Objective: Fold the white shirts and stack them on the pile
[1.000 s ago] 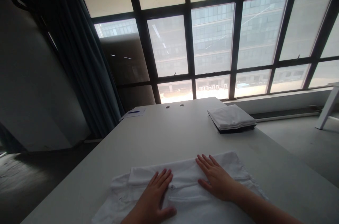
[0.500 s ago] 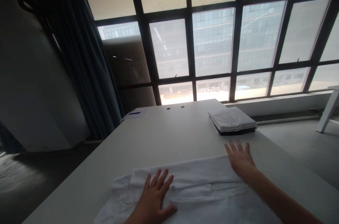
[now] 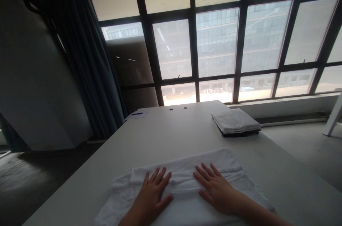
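Note:
A white cloth garment [image 3: 184, 204], partly folded, lies across the near part of the white table [image 3: 171, 133]. Creases run along it between my hands, with a small dark spot near the middle. Flat on its left part rests my left hand [image 3: 153, 192], fingers spread. My right hand [image 3: 216, 188] lies palm down on the right part, its fingers also apart. Neither hand grips the fabric. The garment's near edge runs out of the bottom of the view.
A stack of folded cloth [image 3: 236, 121], white above and dark at the bottom, sits at the table's right edge. Papers with a pen [image 3: 137, 113] lie at the far left corner. Beyond are large windows [image 3: 216, 44] and a dark blue curtain [image 3: 91, 66].
My right hand has moved left and nearer, from the garment's far right edge onto its right part. My left hand stays in nearly the same place.

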A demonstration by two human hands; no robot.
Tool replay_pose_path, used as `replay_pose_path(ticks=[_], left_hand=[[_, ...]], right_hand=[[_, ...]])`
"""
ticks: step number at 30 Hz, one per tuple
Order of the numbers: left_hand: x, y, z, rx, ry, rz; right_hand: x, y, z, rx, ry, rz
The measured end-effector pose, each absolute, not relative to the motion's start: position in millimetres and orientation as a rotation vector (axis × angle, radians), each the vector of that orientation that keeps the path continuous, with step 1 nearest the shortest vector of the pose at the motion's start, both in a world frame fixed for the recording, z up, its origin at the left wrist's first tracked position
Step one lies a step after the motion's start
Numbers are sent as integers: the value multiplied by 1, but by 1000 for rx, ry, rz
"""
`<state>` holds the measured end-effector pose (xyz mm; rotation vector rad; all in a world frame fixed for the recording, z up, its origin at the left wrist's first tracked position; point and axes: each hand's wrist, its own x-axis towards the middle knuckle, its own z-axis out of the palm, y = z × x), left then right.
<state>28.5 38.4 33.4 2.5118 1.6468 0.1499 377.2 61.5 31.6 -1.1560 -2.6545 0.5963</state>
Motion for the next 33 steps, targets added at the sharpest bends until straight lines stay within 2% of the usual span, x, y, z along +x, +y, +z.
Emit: replay_pose_path(ticks=[11, 14, 17, 20, 24, 28, 33], left_hand=[[-12, 28, 18, 2644, 1544, 169], [-11, 34, 18, 2625, 1584, 165], [-12, 39, 13, 2549, 1737, 227], [-11, 42, 5, 2414, 1956, 286], [-7, 44, 0, 2299, 2057, 292], [-5, 44, 7, 2277, 2000, 376], [2, 39, 20, 2172, 1822, 638]], right_hand=[[441, 84, 83, -1521, -2758, 711], [464, 96, 89, -1739, -2672, 603], [466, 101, 86, -1880, -2564, 324], [444, 96, 72, -1637, -2474, 195], [402, 80, 44, -1296, -2540, 381], [383, 72, 24, -1255, -2596, 487], [386, 75, 23, -1236, -2570, 513]])
